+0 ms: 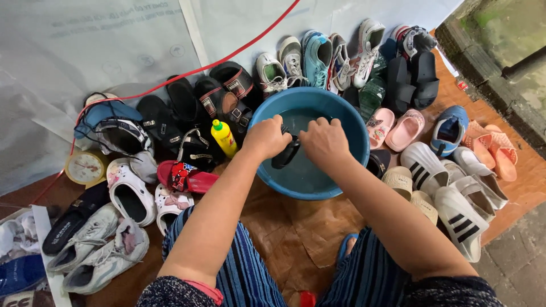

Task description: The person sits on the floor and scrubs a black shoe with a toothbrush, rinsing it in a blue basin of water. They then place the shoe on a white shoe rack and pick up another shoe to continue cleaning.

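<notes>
A round blue basin (347, 116) with water stands in front of my knees. Over it my left hand (265, 138) grips a black shoe (285, 153) by its upper end, the shoe's lower end hanging toward the water. My right hand (324, 141) is closed against the same shoe from the right side; whether it holds something small as well is hidden by the fingers. Both forearms reach out over my striped blue trousers (239, 273).
Shoes ring the basin: black sandals (187, 108) and a yellow bottle (224, 137) at left, sneakers (318, 57) behind, pink slippers (392, 128) and white striped slides (455, 213) at right, grey sneakers (96, 250) near left. A small clock (85, 167) and red cable (187, 74) lie left.
</notes>
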